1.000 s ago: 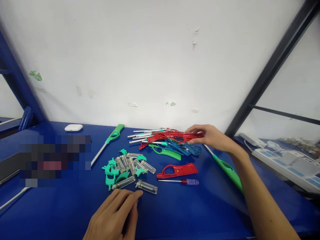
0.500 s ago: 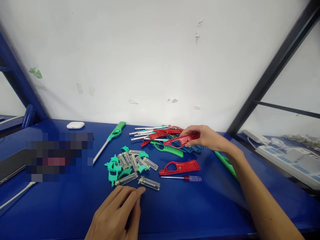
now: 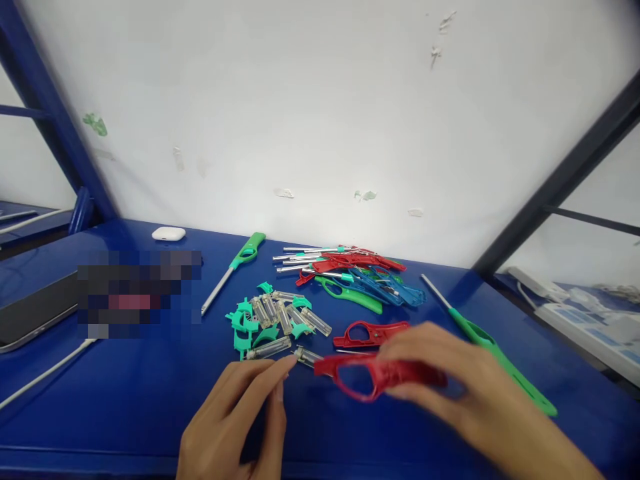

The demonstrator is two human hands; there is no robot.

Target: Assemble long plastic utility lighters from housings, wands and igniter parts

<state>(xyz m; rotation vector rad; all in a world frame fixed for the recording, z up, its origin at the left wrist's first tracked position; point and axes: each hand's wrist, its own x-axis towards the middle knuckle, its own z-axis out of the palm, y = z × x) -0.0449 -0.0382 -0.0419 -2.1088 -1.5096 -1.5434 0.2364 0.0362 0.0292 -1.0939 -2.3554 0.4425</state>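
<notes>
The right hand [image 3: 465, 373] pinches a red casing [image 3: 390, 375] between thumb and fingers, its ring pointing left, held over the counter [image 3: 150, 400] in front of a second red casing [image 3: 379, 335]. The left hand [image 3: 235, 413] has a loose grip, fingers bent and thumb apart; its index fingertip is right by a clear tank [image 3: 309, 358], though contact is hard to tell. Beyond it lie more clear tanks [image 3: 285, 319] mixed with teal pieces [image 3: 243, 320].
</notes>
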